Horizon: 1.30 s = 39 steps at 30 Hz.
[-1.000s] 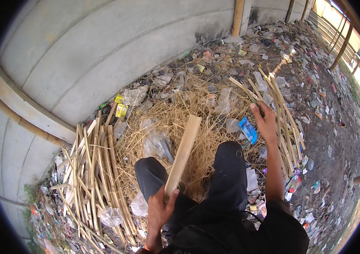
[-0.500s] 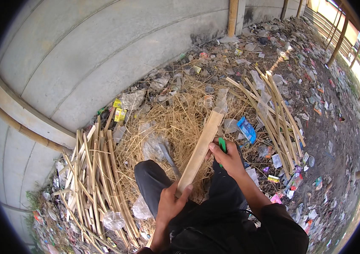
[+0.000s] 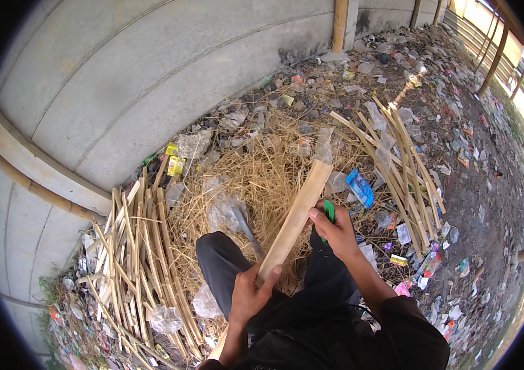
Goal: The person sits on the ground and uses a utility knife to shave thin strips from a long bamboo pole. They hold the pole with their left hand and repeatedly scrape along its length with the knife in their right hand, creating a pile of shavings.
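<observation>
A wide, flat bamboo slat [image 3: 297,216] slants up and away from my lap, between my knees. My left hand [image 3: 254,293] is closed around its near end, thumb on top. Farther up, my right hand [image 3: 334,229] is at the slat's right edge, its thumb against the strip. Tucked in that same hand is a small green tool [image 3: 328,213]; its blade or tip is hidden behind the fingers. Beside my left knee a grey metal blade [image 3: 244,227] lies on the straw, its near end hidden by my leg.
To the left lies a heap of thin bamboo strips [image 3: 132,265]; a smaller pile [image 3: 402,176] is at the right. Straw [image 3: 243,145] and litter cover the ground, including a blue packet [image 3: 359,189]. A concrete wall [image 3: 151,86] runs along the left and back.
The far end of the slat has shifted slightly to the right, and my right hand with the green tool has moved a little the same way. My left hand has barely moved.
</observation>
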### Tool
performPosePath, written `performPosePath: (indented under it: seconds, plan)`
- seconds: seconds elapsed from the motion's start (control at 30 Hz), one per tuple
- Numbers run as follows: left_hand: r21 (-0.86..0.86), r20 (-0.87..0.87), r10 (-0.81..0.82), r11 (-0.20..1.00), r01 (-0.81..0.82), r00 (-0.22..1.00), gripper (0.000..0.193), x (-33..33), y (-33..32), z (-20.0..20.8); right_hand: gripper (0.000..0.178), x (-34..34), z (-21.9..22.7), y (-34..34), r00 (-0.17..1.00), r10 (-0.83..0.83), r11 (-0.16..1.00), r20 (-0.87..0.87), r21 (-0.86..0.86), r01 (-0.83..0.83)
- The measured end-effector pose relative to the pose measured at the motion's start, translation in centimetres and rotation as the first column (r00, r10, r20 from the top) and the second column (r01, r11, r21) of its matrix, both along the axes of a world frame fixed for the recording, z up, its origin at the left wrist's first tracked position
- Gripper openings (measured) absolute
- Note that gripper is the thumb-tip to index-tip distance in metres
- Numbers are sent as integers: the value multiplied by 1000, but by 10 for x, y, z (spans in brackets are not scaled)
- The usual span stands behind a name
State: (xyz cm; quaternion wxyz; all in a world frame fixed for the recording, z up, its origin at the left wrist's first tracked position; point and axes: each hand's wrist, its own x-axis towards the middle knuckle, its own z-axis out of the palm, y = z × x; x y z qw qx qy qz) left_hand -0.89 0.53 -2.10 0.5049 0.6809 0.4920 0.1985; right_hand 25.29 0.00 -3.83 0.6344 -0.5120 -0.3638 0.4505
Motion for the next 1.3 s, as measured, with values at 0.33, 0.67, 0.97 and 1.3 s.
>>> performPosePath:
  seconds: [0.33,0.67,0.97,1.3]
  plan:
    - [-229,150,53,973,-17,987,40,2,-1,8,29,2,14,-11,994,-9,981,105,193,-11]
    - [-59,48,50,997,-47,998,43,7,0,17,30,-6,12,-36,488,-134,965,863,225,-132]
    - [43,36,69,997,-70,997,41,15,-1,24,31,-18,7,-36,408,-193,954,893,268,-136]
    - [-25,79,94,995,-92,992,40,13,-4,22,31,-15,19,-34,346,-232,945,909,295,-141]
